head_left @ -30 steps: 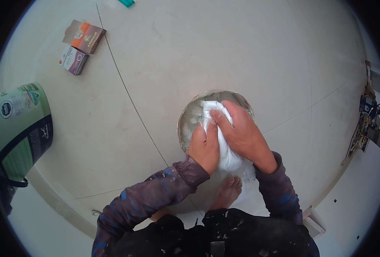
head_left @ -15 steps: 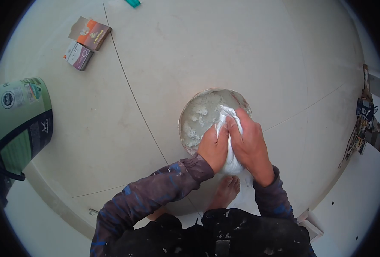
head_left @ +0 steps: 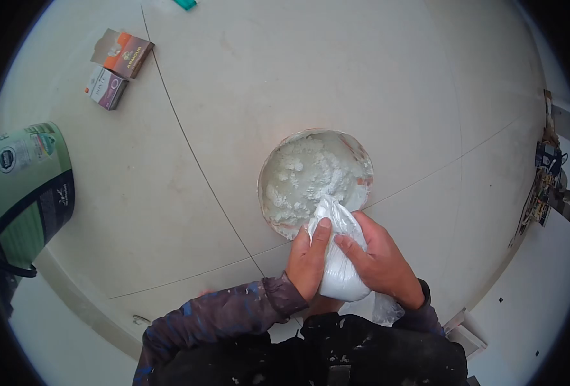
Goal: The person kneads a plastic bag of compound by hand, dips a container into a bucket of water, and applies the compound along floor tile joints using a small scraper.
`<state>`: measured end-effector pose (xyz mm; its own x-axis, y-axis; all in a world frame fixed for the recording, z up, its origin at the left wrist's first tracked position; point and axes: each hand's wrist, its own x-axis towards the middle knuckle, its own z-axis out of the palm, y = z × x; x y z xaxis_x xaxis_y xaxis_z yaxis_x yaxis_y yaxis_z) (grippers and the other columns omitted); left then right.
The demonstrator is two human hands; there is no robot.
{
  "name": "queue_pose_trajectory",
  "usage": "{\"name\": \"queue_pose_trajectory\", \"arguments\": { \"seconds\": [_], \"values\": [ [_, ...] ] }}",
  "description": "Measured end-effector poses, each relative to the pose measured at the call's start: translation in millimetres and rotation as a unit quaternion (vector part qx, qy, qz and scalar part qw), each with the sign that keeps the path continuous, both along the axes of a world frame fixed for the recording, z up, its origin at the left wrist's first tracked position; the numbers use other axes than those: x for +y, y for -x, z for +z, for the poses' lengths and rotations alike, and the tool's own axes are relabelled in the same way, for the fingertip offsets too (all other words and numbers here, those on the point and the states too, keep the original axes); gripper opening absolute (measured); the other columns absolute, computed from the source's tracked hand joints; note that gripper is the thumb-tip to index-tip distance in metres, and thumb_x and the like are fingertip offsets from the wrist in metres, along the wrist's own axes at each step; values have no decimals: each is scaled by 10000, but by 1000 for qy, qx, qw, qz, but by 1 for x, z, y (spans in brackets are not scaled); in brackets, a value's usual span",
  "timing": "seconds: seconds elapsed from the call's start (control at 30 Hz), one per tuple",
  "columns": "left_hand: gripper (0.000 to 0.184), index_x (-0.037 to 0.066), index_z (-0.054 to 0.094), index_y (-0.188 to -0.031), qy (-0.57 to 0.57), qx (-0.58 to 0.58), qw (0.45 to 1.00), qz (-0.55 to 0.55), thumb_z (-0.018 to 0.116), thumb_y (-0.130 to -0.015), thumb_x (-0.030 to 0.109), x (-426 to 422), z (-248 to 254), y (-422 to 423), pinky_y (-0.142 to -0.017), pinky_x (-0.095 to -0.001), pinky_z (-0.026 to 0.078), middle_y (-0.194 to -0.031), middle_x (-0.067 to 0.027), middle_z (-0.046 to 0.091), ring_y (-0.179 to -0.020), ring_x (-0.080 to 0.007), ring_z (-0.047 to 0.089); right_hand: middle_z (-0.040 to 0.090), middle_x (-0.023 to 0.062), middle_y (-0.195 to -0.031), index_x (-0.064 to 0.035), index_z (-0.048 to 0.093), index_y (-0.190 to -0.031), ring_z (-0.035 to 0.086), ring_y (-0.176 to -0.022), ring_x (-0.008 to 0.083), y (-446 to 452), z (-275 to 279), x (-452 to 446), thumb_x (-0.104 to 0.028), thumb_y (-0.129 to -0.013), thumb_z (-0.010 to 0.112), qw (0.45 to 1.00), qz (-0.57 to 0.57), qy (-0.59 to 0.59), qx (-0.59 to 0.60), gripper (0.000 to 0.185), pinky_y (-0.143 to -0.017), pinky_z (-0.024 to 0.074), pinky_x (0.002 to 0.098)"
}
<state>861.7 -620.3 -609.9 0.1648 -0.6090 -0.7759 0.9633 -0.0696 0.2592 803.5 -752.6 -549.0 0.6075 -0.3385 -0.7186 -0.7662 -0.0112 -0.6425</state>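
A white plastic bag (head_left: 344, 278) full of white material is gripped between my two hands, its narrow open end pointing at the bucket. My left hand (head_left: 308, 260) wraps the bag's left side, thumb on top. On the right side, my right hand (head_left: 381, 260) closes round it with the thumb near the neck. Just beyond the bag stands a round bucket (head_left: 264, 186), seen from above, with pale wet paste and clumps of white powder (head_left: 311, 170) inside. The bag's mouth is at the bucket's near rim. Clear plastic (head_left: 386, 309) hangs below my right hand.
Two small boxes, one orange-brown (head_left: 130, 55) and one purple-white (head_left: 107, 88), lie on the tiled floor at the upper left. A large green container (head_left: 31, 186) is at the left edge. Assorted items (head_left: 545, 170) lie at the far right. A teal object (head_left: 186, 4) shows at the top.
Both hands and the bag have moved back toward my body, from over the bucket to its near edge. More white powder clumps show in the bucket.
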Motion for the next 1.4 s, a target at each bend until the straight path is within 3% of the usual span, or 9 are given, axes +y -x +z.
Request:
{"name": "queue_pose_trajectory", "arguments": {
  "seconds": [0.17, 0.27, 0.33, 0.43, 0.6, 0.93, 1.0, 1.13, 1.4],
  "values": [
    [353, -19, 544, -1294, -9, -40, 999, -33, 545, -1053, 238, -1, -9, 4, -894, -313, 526, -1139, -95, 655, -1032, -147, 633, 648, 291, -874, 14, 539, -1201, 644, -829, 483, 0, 6, 2, -137, -975, 576, 989, 87, 114, 45, 274, -745, 506, 476],
    [310, -27, 559, -1269, -9, -76, 995, -59, 577, -1033, 173, -2, -14, 9, -905, -314, 516, -1129, -96, 662, -1035, -147, 621, 682, 225, -874, 16, 520, -1228, 687, -797, 354, 12, 0, -4, -201, -1009, 571, 991, 70, 116, 6, 312, -744, 513, 420],
    [304, -28, 561, -1265, -1, -91, 993, -69, 582, -1026, 159, -4, -15, 12, -904, -317, 518, -1128, -97, 664, -1034, -149, 624, 691, 112, -874, 26, 564, -1179, 651, -796, 161, 17, -1, -11, -271, -1041, 560, 986, -155, -54, 20, 328, -734, 502, 337],
    [299, -30, 560, -1270, 22, -85, 994, -68, 574, -1030, 148, -13, -12, 16, -898, -312, 521, -1129, -102, 666, -1031, -149, 633, 668, 34, -900, 36, 611, -1112, 565, -838, 60, 27, 6, -29, -315, -1054, 556, 987, -120, -90, 57, 359, -733, 476, 266],
    [378, -48, 589, -1239, 42, 96, 994, -37, 469, -1093, 279, -21, -10, 6, -878, -291, 533, -1093, -89, 685, -981, -126, 653, 649, 18, -809, 41, 655, -990, 556, -765, 64, 35, 8, -33, -244, -1012, 624, 987, -151, -37, 48, 287, -694, 472, 262],
    [472, -68, 603, -1248, 25, 80, 995, -51, 427, -1103, 345, -20, -16, 11, -912, -304, 531, -1140, -119, 694, -1018, -156, 671, 689, 65, -823, 67, 660, -1017, 592, -755, 87, 26, 4, -34, -279, -1055, 543, 986, -165, -10, 29, 367, -710, 500, 287],
    [488, -103, 527, -1327, 27, 103, 992, -62, 435, -1085, 311, -23, -9, -1, -1024, -369, 512, -1276, -192, 644, -1149, -259, 661, 692, 77, -839, 75, 653, -1034, 604, -768, 108, 30, 2, -40, -273, -1060, 525, 987, -161, -4, 27, 372, -732, 505, 300],
    [496, -97, 536, -1321, 5, 104, 992, -65, 443, -1079, 325, -21, -9, -4, -1000, -374, 521, -1261, -187, 649, -1116, -253, 671, 686, 81, -839, 68, 652, -1046, 600, -803, 108, 26, 7, -36, -255, -1040, 538, 995, -84, -27, 47, 342, -757, 497, 301],
    [469, -55, 540, -1341, -25, 48, 992, -112, 460, -1072, 320, 7, -17, 8, -1010, -375, 499, -1284, -156, 639, -1157, -236, 642, 695, 66, -835, 49, 668, -1016, 612, -773, 99, 27, 1, -32, -232, -1031, 557, 994, -97, -56, 17, 303, -706, 508, 314]
  ]
}}
